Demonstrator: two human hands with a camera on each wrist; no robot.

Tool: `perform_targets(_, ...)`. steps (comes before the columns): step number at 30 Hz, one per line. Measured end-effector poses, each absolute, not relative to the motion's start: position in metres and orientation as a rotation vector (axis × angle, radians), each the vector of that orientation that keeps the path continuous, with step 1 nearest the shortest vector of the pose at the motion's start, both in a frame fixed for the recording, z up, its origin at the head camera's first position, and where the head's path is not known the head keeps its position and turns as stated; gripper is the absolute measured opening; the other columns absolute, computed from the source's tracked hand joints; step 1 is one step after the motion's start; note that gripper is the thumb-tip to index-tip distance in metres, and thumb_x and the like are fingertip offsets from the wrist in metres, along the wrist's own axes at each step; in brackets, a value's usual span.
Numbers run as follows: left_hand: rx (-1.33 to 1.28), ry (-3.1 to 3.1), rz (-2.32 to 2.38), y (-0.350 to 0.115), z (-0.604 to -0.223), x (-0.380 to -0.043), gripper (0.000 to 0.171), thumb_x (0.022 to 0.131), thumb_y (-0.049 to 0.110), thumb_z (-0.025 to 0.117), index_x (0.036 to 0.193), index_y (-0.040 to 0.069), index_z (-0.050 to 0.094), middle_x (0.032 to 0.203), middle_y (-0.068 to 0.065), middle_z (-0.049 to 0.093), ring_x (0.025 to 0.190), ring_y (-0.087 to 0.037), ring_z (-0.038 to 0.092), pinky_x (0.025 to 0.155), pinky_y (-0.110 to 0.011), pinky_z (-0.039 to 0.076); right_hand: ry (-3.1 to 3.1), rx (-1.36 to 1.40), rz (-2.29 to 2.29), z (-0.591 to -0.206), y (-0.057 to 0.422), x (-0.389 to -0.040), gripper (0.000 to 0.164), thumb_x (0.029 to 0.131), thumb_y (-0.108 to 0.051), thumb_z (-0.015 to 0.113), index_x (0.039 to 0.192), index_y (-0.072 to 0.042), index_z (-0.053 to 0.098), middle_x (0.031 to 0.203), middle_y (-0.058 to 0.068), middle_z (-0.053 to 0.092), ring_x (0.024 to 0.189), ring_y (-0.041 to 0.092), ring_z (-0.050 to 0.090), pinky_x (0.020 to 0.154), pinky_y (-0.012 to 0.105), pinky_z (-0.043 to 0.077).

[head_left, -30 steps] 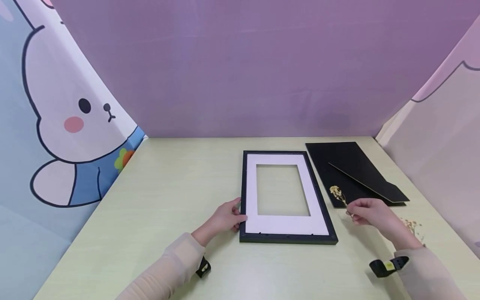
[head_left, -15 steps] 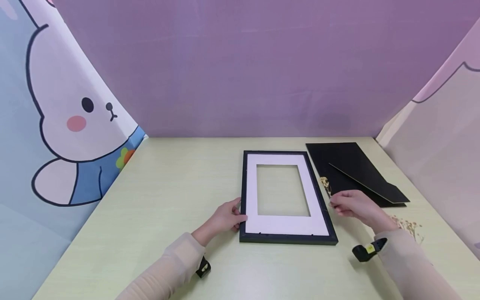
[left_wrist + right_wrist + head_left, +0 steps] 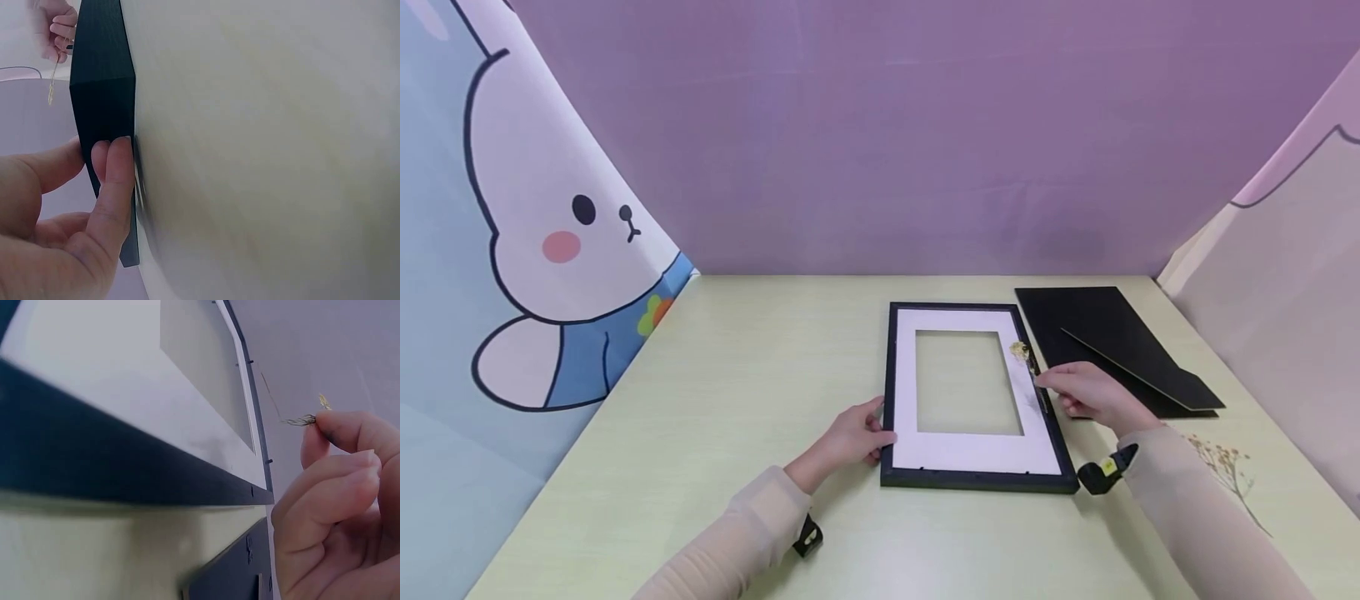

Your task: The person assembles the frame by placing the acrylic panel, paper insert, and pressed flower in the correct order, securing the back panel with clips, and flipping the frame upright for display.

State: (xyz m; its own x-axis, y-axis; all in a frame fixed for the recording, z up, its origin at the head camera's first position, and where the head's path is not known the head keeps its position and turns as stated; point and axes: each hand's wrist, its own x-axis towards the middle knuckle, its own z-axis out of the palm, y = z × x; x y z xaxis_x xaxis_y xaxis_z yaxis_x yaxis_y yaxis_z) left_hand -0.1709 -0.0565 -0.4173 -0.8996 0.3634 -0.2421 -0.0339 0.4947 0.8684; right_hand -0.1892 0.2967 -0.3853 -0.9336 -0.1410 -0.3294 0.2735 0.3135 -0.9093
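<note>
A loose dried sprig (image 3: 1223,458) lies near the right edge of the table (image 3: 760,350). The left hand (image 3: 852,433) grips the left side of the black frame (image 3: 977,481) between thumb and curled fingers; the frame lies flat, nearer the right edge than the left. The right hand (image 3: 1093,392) pinches a dried flower (image 3: 1019,351) above the frame's right side. Black boards (image 3: 1097,325) lie toward the table's far right corner.

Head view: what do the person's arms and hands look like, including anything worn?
The left hand and right hand are ungloved. The left sleeve and right sleeve are long, pale beige and plain. A small black device shows by the left cuff; a black device with a yellow-green patch shows by the right. No cables are visible.
</note>
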Motion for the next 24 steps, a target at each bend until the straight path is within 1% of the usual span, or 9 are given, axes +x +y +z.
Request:
perform_targets(6,0.275,2.342,1.390,-0.057,-0.419,-0.172,0.068,0.086,0.007,0.065,0.143,0.000,0.028,0.083,-0.010,0.050,0.061,-0.017,0.055,0.055,-0.030,0.053,2.290,0.132,-1.597,-0.387,0.292,-0.199,0.025,0.087,-0.020,0.060,0.094,0.004,0.058,0.055,-0.004,0.038,0.045,0.006,0.035,0.039,0.017,0.028)
perform_targets(12,0.266,2.343,1.392,-0.057,-0.419,-0.172,0.069,0.085,0.007,0.065,0.143,-0.001,0.028,0.083,-0.010,0.050,0.061,-0.017,0.055,0.055,-0.030,0.053,2.324,0.132,-1.544,-0.386,0.288,-0.208,0.026,0.087,-0.021,0.061,0.095,0.004,0.059,0.055,-0.004,0.037,0.045,0.007,0.034,0.040,0.019,0.027)
perform_targets(16,0.253,2.347,1.380,-0.056,-0.419,-0.171,0.069,0.086,0.008,0.065,0.143,0.000,0.028,0.084,-0.009,0.050,0.062,-0.017,0.055,0.056,-0.029,0.053,2.337,0.140,-1.517,-0.384,0.286,-0.214,0.025,0.087,-0.022,0.061,0.090,0.003,0.058,0.054,-0.004,0.037,0.045,0.007,0.034,0.040,0.019,0.027)
perform_targets(19,0.251,2.352,1.370,-0.056,-0.419,-0.172,0.069,0.086,0.008,0.065,0.143,0.000,0.028,0.083,-0.009,0.050,0.061,-0.017,0.056,0.056,-0.029,0.053,2.346,0.136,-1.498,-0.383,0.284,-0.218,0.024,0.087,-0.021,0.061,0.087,0.002,0.057,0.054,-0.005,0.035,0.044,0.007,0.033,0.040,0.019,0.027)
perform_targets(24,0.264,2.355,1.369,-0.055,-0.420,-0.173,0.069,0.085,0.008,0.066,0.143,0.000,0.028,0.083,-0.009,0.051,0.060,-0.017,0.056,0.055,-0.029,0.053,2.325,0.122,-1.524,-0.384,0.280,-0.225,0.023,0.088,-0.020,0.061,0.090,0.003,0.056,0.055,-0.006,0.029,0.044,0.006,0.028,0.041,0.020,0.024)
